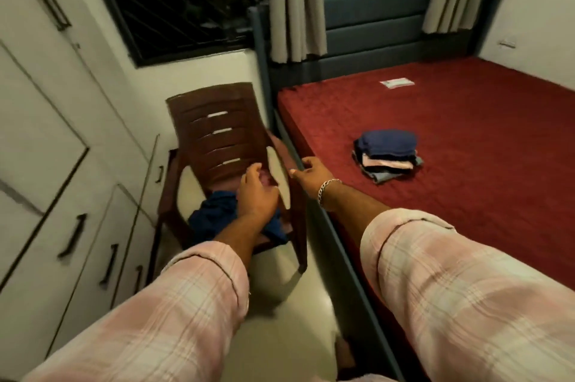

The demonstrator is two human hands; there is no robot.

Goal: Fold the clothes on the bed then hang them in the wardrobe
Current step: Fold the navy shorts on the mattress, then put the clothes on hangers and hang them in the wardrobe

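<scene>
Left hand (256, 195) reached over the brown chair (217, 132), grip relaxed and holding nothing, just above crumpled blue clothes (211, 219) on the seat. Right hand (311, 171) stretched toward the chair's armrest, grip loose, fingers extended, also holding nothing. Folded clothes stack (387, 156) lay well apart, right of both hands, on the red bed (466, 132).

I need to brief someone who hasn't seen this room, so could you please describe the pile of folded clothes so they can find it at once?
Start at the bed with the dark red cover, right of the brown plastic chair. The pile of folded clothes sits near its middle. It is neatly stacked with a navy piece on top, unlike the crumpled blue garment on the chair.
</scene>
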